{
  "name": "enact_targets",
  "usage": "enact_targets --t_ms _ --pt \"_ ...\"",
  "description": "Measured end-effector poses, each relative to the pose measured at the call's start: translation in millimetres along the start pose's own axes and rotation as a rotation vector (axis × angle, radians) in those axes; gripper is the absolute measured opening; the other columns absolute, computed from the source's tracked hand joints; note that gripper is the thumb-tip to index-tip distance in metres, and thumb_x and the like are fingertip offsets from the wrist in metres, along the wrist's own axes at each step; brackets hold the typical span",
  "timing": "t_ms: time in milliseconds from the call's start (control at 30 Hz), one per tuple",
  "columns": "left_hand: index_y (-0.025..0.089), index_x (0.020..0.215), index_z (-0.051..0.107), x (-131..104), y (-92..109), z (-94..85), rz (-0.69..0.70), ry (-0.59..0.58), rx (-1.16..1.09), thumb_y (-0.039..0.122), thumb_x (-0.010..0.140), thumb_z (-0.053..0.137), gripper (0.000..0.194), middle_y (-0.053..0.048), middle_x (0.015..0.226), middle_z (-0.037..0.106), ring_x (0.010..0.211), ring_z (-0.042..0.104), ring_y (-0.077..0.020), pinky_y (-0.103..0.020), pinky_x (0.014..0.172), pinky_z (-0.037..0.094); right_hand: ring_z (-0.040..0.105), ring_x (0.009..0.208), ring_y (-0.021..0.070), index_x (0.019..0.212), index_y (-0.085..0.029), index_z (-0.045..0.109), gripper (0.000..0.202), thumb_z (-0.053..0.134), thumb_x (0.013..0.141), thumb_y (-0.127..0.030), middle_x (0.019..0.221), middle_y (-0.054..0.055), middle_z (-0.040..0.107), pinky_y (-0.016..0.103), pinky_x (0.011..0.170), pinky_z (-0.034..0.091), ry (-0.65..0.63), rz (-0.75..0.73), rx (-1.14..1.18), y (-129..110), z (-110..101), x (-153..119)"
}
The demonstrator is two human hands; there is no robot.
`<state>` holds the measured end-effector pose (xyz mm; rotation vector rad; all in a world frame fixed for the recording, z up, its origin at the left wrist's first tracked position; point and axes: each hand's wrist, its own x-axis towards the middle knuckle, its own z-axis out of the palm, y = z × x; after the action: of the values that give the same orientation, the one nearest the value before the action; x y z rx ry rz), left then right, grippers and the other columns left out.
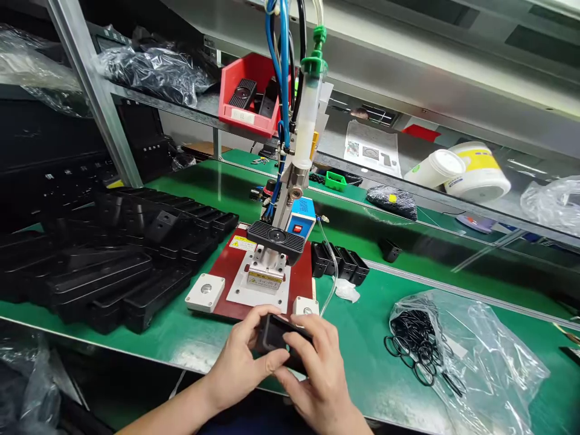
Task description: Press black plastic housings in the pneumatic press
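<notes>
Both hands, the left hand (247,362) and the right hand (319,368), grip a smooth black housing (283,338) between thumbs and fingers, its open, rectangular recess facing up between them at the counter's (374,356) near edge. Just beyond, a red-based machine (224,272) holds a ribbed black plate (276,237) beneath an upright translucent syringe (308,115), with long black cases (118,260) heaped to the left and a crinkled clear bag (489,350) spilling thin black rings (414,338) to the right. Above, a glossy red bin (249,124) on the metal shelf (161,99) contains more ribbed black parts (243,93).
</notes>
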<state>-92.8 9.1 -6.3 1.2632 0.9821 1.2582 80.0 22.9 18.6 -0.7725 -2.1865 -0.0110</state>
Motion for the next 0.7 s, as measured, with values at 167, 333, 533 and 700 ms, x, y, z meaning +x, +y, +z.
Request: enact_targets --t_ms 167,333,533,700 --pt "0.021 0.119 0.047 1 3 -18.3 0.095 0.085 -0.072 0.045 0.081 0.066 0.048 -0.008 0.106 0.062 0.097 0.062 -0.0222 -0.031 0.085 0.052 0.057 0.112 0.0237 0.133 -0.020 0.046 0.046 0.052 0.095 -0.046 0.122 0.013 0.057 0.035 0.091 0.052 -0.121 0.140 0.283 8 -6 0" --pt "0.025 0.124 0.045 7 11 -29.2 0.131 0.074 0.028 0.041 0.089 0.056 0.040 -0.009 0.125 0.056 0.113 0.056 -0.0248 -0.033 0.096 0.047 0.058 0.108 0.0234 0.132 -0.022 0.047 0.044 0.059 0.092 -0.037 0.118 0.011 0.059 0.035 0.090 0.053 -0.044 0.121 0.356 11 0 12" --pt "0.028 0.136 0.039 8 12 -24.5 0.154 0.114 -0.044 0.044 0.084 0.063 0.060 -0.009 0.134 0.052 0.116 0.055 -0.0279 -0.038 0.100 0.047 0.058 0.108 0.0231 0.137 -0.023 0.044 0.048 0.055 0.094 -0.040 0.119 0.011 0.058 0.036 0.090 0.052 0.058 0.134 0.407 6 11 23" --pt "0.033 0.149 0.011 5 7 -3.2 0.067 0.217 -0.268 0.047 0.076 0.073 0.097 -0.008 0.127 0.058 0.116 0.057 -0.0276 -0.039 0.100 0.048 0.051 0.120 0.0242 0.139 -0.023 0.040 0.045 0.042 0.099 -0.044 0.131 0.013 0.052 0.041 0.099 0.048 0.071 0.155 0.455 -10 20 18"
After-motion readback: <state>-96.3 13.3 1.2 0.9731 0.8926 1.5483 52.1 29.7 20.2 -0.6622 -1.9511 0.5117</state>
